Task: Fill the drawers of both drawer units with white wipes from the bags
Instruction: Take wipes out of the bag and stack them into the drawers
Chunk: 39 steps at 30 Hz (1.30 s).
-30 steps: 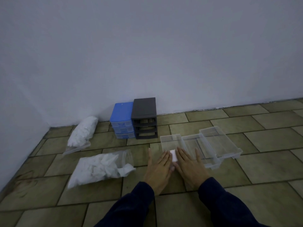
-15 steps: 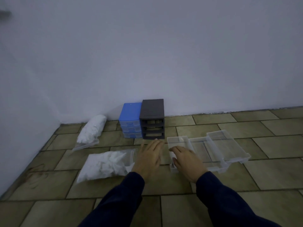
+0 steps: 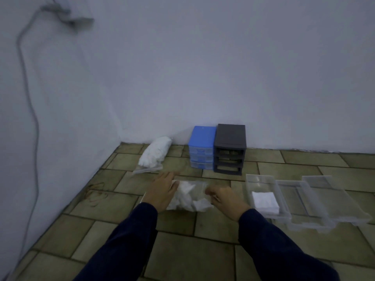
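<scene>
A clear bag of white wipes (image 3: pixel 188 196) lies on the tiled floor between my hands. My left hand (image 3: pixel 161 189) rests flat on the bag's left end with fingers straight. My right hand (image 3: pixel 225 198) is at the bag's open right end with fingers curled at its mouth. A second full bag (image 3: pixel 155 153) lies by the wall. The blue drawer unit (image 3: pixel 202 148) has its drawers in; the dark grey unit (image 3: pixel 230 149) beside it has open slots. Three clear drawers lie to the right; the nearest drawer (image 3: pixel 263 180) holds a folded white wipe (image 3: pixel 264 199).
The other two clear drawers (image 3: pixel 332 201) overlap on the floor at the right. White walls meet in a corner at the back left, and a grey cable (image 3: pixel 30 110) hangs down the left wall.
Both hands have left the drawer, where a wipe now lies, and moved left onto the near bag. The view has swung left and up.
</scene>
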Tool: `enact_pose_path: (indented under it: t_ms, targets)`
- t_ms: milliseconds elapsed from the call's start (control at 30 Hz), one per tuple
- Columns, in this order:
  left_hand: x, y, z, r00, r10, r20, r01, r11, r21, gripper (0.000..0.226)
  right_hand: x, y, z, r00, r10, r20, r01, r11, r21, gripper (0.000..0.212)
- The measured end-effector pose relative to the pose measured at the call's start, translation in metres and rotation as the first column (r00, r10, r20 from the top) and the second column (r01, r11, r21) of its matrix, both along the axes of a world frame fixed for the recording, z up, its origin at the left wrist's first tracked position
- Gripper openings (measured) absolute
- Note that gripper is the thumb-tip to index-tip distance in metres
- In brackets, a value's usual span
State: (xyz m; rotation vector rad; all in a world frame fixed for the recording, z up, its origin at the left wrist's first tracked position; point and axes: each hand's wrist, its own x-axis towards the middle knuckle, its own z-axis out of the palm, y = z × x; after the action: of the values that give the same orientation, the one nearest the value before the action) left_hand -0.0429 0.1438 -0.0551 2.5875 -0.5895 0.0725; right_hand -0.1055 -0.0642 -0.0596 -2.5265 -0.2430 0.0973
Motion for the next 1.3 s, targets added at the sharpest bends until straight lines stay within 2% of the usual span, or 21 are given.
enact_pose_path:
  t_ms: [67,167,300,367,433,567,667,767,867,967,1067,1167,1300]
  targets:
    - [-0.001,0.008,-0.004,0.994,-0.001,-0.106,0.001,1.000,-0.005,0.039,0.003,0.007,-0.002,0.999,0.012,-0.044,-0.011,1.000,0.005,0.034]
    - [0.000,0.017,-0.010,0.981,-0.027,-0.190,0.033,0.999,0.027,0.055,0.007,0.014,-0.006,0.991,0.038,-0.131,-0.039,0.999,-0.004,0.039]
    - [0.001,0.022,-0.009,0.958,-0.069,-0.277,0.092,0.993,0.072,0.098,0.014,0.022,-0.013,0.979,0.055,-0.197,-0.041,0.996,0.074,0.054]
    - [0.002,0.024,-0.009,0.950,-0.089,-0.299,0.146,0.974,0.174,0.111,0.017,0.022,-0.016,0.979,0.033,-0.200,-0.010,0.993,0.119,0.057]
    - [0.005,0.026,-0.012,0.958,-0.107,-0.265,0.169,0.960,0.225,0.108,0.020,0.022,-0.017,0.988,-0.007,-0.156,0.035,0.983,0.177,0.053]
    - [0.009,0.024,-0.016,0.978,-0.093,-0.188,0.134,0.967,0.215,0.086,0.023,0.029,-0.016,0.993,-0.090,-0.072,0.106,0.955,0.275,0.056]
    - [0.012,0.022,-0.018,0.978,-0.114,-0.172,0.156,0.954,0.256,0.079,0.023,0.034,-0.021,0.995,-0.051,-0.087,0.069,0.973,0.220,0.060]
    - [0.014,0.022,-0.021,0.975,-0.119,-0.186,0.163,0.957,0.240,0.076,0.027,0.037,-0.027,0.997,-0.055,-0.062,0.064,0.987,0.149,0.055]
    - [0.017,0.022,-0.024,0.976,-0.114,-0.185,0.155,0.962,0.227,0.074,0.030,0.044,-0.026,0.988,-0.149,-0.040,0.154,0.947,0.281,0.037]
    - [0.017,0.018,-0.019,0.973,-0.104,-0.206,0.151,0.962,0.228,0.073,0.032,0.050,-0.027,0.976,-0.200,-0.088,0.218,0.916,0.336,0.040]
    - [0.015,0.017,-0.016,0.974,-0.097,-0.207,0.147,0.959,0.244,0.073,0.032,0.049,-0.028,0.975,-0.162,-0.149,0.204,0.921,0.332,0.043]
    - [0.015,0.018,-0.018,0.977,-0.086,-0.193,0.136,0.955,0.264,0.074,0.030,0.045,-0.027,0.984,-0.113,-0.139,0.154,0.929,0.338,0.046]
    - [0.015,0.017,-0.019,0.978,-0.071,-0.196,0.123,0.956,0.267,0.078,0.026,0.045,-0.027,0.987,-0.019,-0.159,0.088,0.894,0.439,0.047]
